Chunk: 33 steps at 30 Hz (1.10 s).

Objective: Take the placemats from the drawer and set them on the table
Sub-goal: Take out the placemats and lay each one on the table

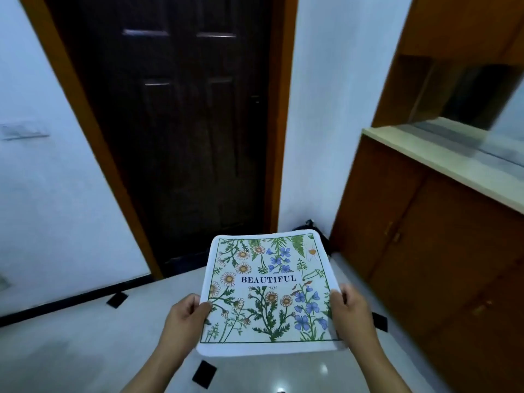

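A white placemat (pixel 269 290) printed with daisies, blue flowers and the word BEAUTIFUL is held flat in front of me, above the floor. My left hand (pixel 184 316) grips its left edge, thumb on top. My right hand (pixel 353 310) grips its right edge in the same way. Whether more mats lie under the top one I cannot tell. No drawer and no table are in view.
A dark wooden door (pixel 175 123) in an orange frame stands straight ahead. On the right is a brown cabinet (pixel 419 236) with a pale countertop (pixel 442 157). The glossy floor (pixel 85 336) has small black inlays. A dark object (pixel 309 226) lies in the corner behind the mat.
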Tool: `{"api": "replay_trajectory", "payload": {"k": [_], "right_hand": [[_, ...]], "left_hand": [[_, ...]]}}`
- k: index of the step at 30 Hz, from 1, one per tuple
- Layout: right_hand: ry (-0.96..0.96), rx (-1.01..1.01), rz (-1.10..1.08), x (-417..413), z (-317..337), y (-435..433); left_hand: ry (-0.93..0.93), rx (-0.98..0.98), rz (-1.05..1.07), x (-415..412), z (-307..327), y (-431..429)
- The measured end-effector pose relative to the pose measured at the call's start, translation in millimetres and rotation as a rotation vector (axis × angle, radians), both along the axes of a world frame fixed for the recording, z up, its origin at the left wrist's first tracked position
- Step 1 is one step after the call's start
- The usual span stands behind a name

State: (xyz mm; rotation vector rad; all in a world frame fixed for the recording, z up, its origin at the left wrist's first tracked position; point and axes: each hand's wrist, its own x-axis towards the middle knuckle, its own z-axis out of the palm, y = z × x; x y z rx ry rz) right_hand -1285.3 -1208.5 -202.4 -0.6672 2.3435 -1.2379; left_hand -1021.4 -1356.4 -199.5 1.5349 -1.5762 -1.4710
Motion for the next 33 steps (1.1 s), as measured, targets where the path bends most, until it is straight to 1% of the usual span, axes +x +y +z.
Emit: {"api": "replay_trajectory", "payload": {"k": [4, 7, 11, 16, 19, 21, 24, 29, 33], "right_hand": [[-0.010, -0.005, 0.214, -19.7, -3.0, -126.6], [-0.005, -0.012, 0.420, -14.0, 4.3, -223.4], [-0.001, -0.041, 0.712, 30.0, 19.0, -339.7], [0.013, -0.049, 0.980, 114.1, 20.1, -445.8], [0.012, -0.035, 1.065, 165.7, 13.3, -499.6], [0.007, -0.036, 1.083, 197.1, 9.4, -538.7], [0.016, -0.028, 1.075, 234.5, 10.7, -591.3], [0.048, -0.019, 1.053, 289.7, 17.2, -680.2], [0.042, 0.000, 1.085, 339.7, 15.1, -746.7]], "left_hand": [[0.008, 0.012, 0.192, 4.4, 4.4, -66.0], [-0.029, -0.007, 0.380, 21.6, 11.9, -106.1], [0.012, -0.006, 0.631, 63.5, 19.5, -141.3], [0.010, -0.025, 0.922, 124.0, 19.6, -170.8], [-0.015, -0.039, 1.032, 161.9, 13.5, -202.1], [-0.014, -0.048, 1.058, 189.1, 8.5, -234.1], [-0.002, -0.050, 1.069, 225.8, 7.8, -287.3], [-0.012, -0.055, 1.026, 280.5, 14.0, -375.9], [0.012, -0.045, 1.066, 323.0, 19.8, -429.7]]}}
